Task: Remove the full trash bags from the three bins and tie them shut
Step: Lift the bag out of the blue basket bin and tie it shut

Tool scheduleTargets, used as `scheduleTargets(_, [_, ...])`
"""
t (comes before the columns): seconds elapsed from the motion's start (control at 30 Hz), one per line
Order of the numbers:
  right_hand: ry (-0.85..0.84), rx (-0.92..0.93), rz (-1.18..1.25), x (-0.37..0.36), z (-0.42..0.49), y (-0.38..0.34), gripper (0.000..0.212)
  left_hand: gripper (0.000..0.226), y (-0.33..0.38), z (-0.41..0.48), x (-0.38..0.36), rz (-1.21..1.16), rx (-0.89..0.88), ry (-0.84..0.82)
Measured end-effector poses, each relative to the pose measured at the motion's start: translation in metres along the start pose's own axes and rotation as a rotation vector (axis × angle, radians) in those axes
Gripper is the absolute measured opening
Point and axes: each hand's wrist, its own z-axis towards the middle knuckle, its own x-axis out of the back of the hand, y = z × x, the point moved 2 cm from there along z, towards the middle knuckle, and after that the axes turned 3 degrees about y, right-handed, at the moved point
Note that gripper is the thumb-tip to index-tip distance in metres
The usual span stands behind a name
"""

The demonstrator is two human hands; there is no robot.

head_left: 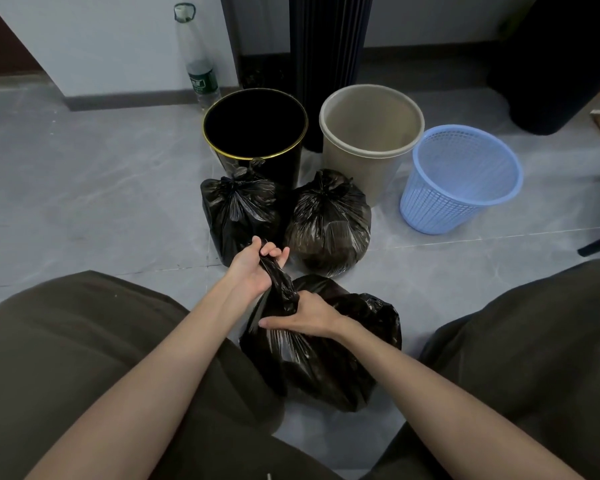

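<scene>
Three bins stand in a row on the floor: a black bin with a gold rim (pixel 219 142), a beige bin (pixel 340 157) and a blue mesh basket (pixel 430 209); none has a bag in it. Two knotted black trash bags lie in front of them, the left tied bag (pixel 238 213) and the right tied bag (pixel 328 225). A third black bag (pixel 326 362) sits between my knees. My left hand (pixel 253 265) grips its twisted neck and holds it up. My right hand (pixel 307 315) clamps the neck lower down, against the bag's body.
A large clear water bottle (pixel 198 64) stands against the wall behind the black bin. A dark ribbed column (pixel 329 46) rises behind the bins and a dark round object (pixel 555 64) sits at the far right. My knees in dark trousers (pixel 84 358) flank the bag.
</scene>
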Motion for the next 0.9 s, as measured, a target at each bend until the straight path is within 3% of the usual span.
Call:
scheduleTargets(0.07, [0.084, -0.042, -0.034, -0.002, 0.002, 0.006, 0.06, 0.025, -0.001, 0.0, -0.002, 0.033, -0.022, -0.007])
scheduleTargets(0.17, [0.145, -0.086, -0.077, 0.001, 0.001, 0.006, 0.044, 0.023, -0.001, -0.002, -0.004, 0.18, -0.107, -0.047])
scheduleTargets(0.27, [0.159, -0.089, -0.112, 0.005, 0.002, 0.01, 0.039, 0.027, 0.005, -0.006, -0.003, 0.479, -0.286, -0.105])
scheduleTargets(0.33, [0.142, -0.086, -0.059, 0.01, 0.002, 0.015, 0.036, 0.037, 0.017, -0.006, 0.001, 0.767, -0.424, -0.123])
scheduleTargets(0.4, [0.15, -0.1, 0.016, 0.014, 0.003, 0.019, 0.039, 0.068, 0.026, -0.004, 0.011, 0.999, -0.463, -0.124])
scheduleTargets(0.47, [0.163, -0.092, 0.047, 0.019, 0.004, 0.021, 0.04, 0.101, 0.023, -0.004, 0.027, 1.218, -0.404, -0.116])
scheduleTargets(0.6, [0.163, -0.067, 0.053, 0.022, 0.002, 0.021, 0.031, 0.123, -0.006, -0.005, 0.053, 1.57, -0.146, -0.249])
scheduleTargets(0.67, [0.137, -0.051, 0.015, 0.021, 0.0, 0.02, 0.028, 0.111, -0.015, -0.004, 0.054, 1.633, -0.173, -0.265])
scheduleTargets(0.73, [0.108, -0.031, -0.063, 0.019, 0.0, 0.021, 0.027, 0.092, -0.02, -0.004, 0.046, 1.539, -0.216, -0.234])
scheduleTargets(0.83, [0.086, -0.027, -0.146, 0.013, -0.001, 0.018, 0.033, 0.04, -0.024, -0.01, 0.029, 1.348, -0.341, -0.254])
scheduleTargets(0.9, [0.085, -0.021, -0.171, 0.01, -0.004, 0.015, 0.031, 0.04, -0.026, -0.007, 0.025, 1.189, -0.398, -0.209])
